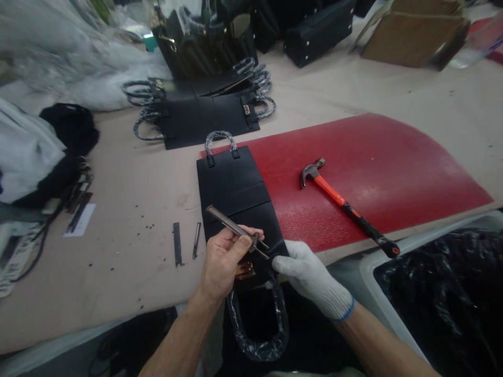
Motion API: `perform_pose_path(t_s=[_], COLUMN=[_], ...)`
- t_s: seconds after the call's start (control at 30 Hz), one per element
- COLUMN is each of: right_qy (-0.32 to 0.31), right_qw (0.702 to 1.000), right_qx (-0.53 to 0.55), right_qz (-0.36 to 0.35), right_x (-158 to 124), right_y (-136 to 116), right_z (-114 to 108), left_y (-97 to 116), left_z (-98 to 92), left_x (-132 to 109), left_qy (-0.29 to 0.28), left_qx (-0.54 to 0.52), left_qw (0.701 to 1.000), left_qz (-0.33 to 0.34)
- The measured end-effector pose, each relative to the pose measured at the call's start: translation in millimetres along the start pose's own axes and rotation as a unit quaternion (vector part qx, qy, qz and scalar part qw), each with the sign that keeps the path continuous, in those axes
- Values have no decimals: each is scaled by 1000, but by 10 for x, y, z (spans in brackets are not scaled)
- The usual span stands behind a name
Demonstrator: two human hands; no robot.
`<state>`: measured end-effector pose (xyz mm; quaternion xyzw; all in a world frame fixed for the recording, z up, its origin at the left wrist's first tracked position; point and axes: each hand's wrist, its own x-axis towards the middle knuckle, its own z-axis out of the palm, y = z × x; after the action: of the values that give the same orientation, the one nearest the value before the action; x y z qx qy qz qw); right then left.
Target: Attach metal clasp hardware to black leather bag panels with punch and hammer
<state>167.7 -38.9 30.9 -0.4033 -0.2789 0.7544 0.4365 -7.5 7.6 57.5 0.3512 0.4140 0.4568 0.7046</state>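
A black leather bag panel (pixel 231 175) lies lengthwise before me, with plastic-wrapped handles at its far and near ends. My left hand (pixel 226 256), bare, is closed around a steel punch (pixel 228 221) held slantwise above the panel. Thin prongs at the punch's lower end point toward the panel's near right part. My right hand (pixel 304 272), in a white knit glove, pinches the panel's right edge beside those prongs. Whether the prong tips touch the leather I cannot tell. Partly behind my left hand is a gold-coloured clasp (pixel 245 269) on the panel.
On a red mat (pixel 377 167) to the right lies a claw hammer (pixel 334 196). Two slim metal tools (pixel 177 244) rest left of the panel. More black bag panels (pixel 204 118) are stacked behind. A white bin (pixel 369 277) with black plastic stands at lower right.
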Motion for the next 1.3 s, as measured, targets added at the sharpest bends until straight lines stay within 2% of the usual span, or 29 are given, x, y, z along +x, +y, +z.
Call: perform_pose_path(t_s=[0.47, 0.63, 0.9, 1.3], right_qy=[-20, -25, -49, -84], right_qw=[999, 999, 998, 993], right_qx=[6, 2, 3, 76], right_qz=[-28, -44, -39, -33], right_x=[51, 62, 49, 101], right_y=[5, 33, 37, 52], right_z=[-17, -60, -55, -43], left_y=[23, 75, 218, 228], left_z=[39, 102, 73, 136], left_x=[-6, 6, 7, -129], left_qy=[17, 30, 34, 17], left_qx=[32, 29, 4, 57], left_qw=[999, 999, 997, 998], left_qz=[20, -3, -66, 14])
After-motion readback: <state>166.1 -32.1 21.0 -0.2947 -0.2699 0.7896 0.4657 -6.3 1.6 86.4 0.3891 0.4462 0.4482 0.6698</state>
